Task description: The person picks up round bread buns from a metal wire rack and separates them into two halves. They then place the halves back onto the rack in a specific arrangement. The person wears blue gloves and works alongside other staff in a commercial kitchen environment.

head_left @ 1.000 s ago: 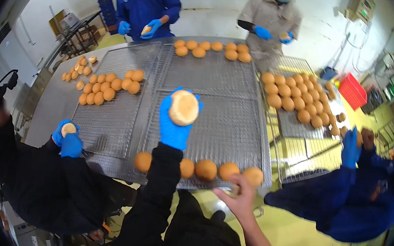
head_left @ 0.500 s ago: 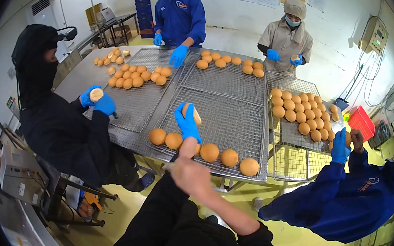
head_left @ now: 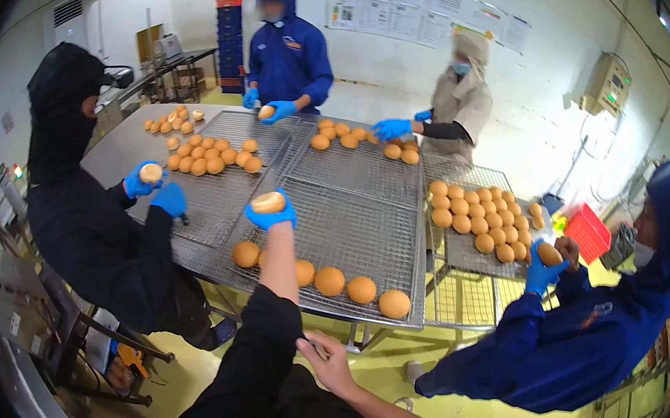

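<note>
My left hand [head_left: 275,218], in a blue glove, is closed round a round bun [head_left: 269,202] above the wire rack; the bun's pale side faces up. Below it, a row of golden-brown buns [head_left: 330,281] lies along the near edge of the wire rack [head_left: 348,235]. My bare right hand [head_left: 330,365] is close to my left sleeve, fingers curled, with thumb and forefinger together. A small dark bit shows at its fingers, too little to tell what it is.
Across the table, a person in blue [head_left: 290,57] holds a bun; another in beige [head_left: 461,100] reaches to buns. A person in black [head_left: 98,209] stands left, one in blue [head_left: 566,339] right, each with a bun. Many buns [head_left: 482,212] fill the right rack. A red crate [head_left: 588,234] stands beyond.
My left hand has moved left and turned, so the bun's pale side shows upward. My right hand has drawn back from my left wrist toward my body. The beige-clad person now reaches over the buns.
</note>
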